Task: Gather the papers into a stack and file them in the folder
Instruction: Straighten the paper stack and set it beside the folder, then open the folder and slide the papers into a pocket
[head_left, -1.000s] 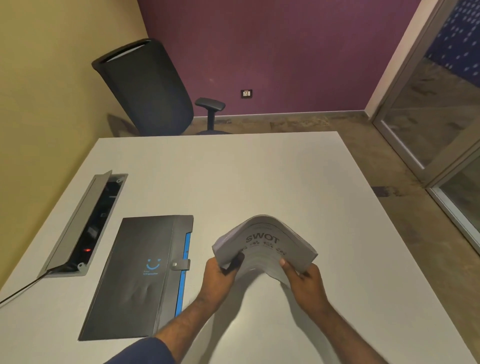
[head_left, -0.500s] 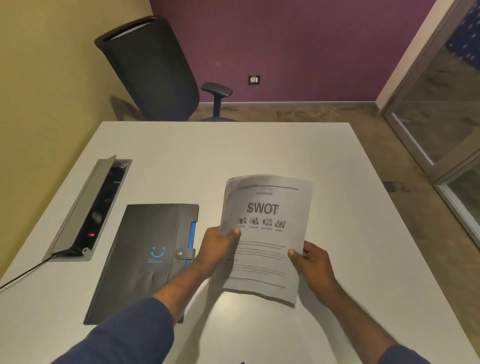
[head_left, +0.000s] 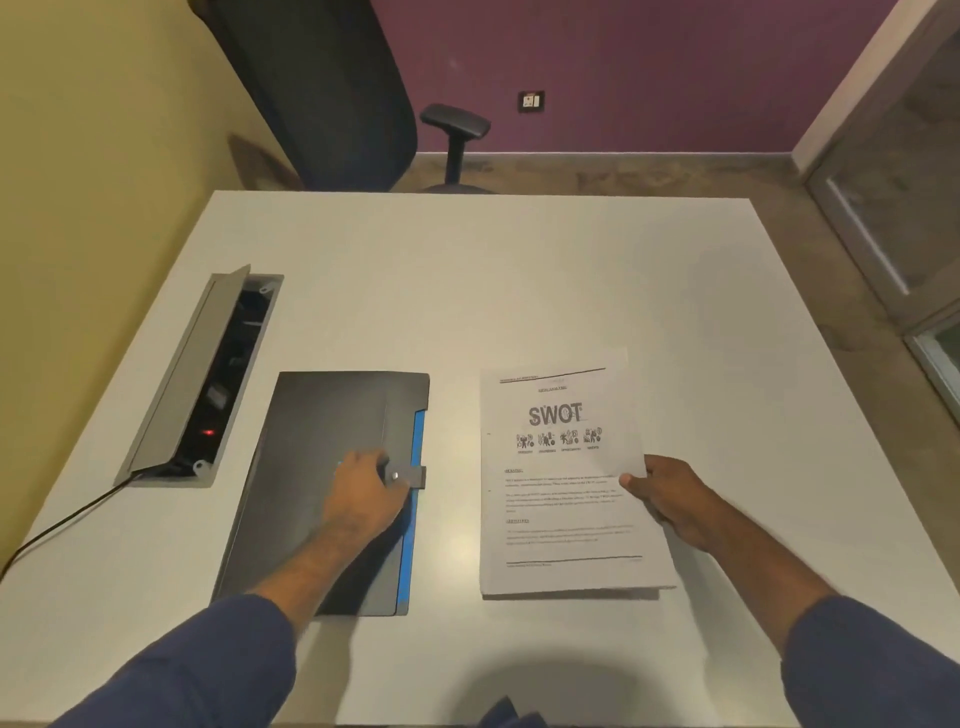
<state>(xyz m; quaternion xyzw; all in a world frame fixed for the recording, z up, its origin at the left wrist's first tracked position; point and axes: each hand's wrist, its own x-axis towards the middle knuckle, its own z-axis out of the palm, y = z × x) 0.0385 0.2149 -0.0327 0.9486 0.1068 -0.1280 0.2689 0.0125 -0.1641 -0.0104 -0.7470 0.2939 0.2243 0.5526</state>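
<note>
A stack of white papers (head_left: 563, 499), its top sheet headed "SWOT", lies flat on the white table (head_left: 467, 291) at centre right. My right hand (head_left: 670, 496) grips the stack's right edge, thumb on top. To the left lies a closed dark grey folder (head_left: 322, 441) with a blue spine strip and a snap tab on its right side. My left hand (head_left: 363, 493) rests on the folder, fingers curled at the snap tab; whether it pinches the tab I cannot tell.
An open grey cable box (head_left: 200, 379) is set into the table at the left, with a black cable (head_left: 57, 525) running from it toward the near left edge. A black office chair (head_left: 332, 88) stands beyond the far edge. A glass door (head_left: 904, 171) is at the right.
The curled stack was flattened and laid down on the table. My left hand let go of the papers and moved left onto the folder's snap tab. The right hand stays on the papers.
</note>
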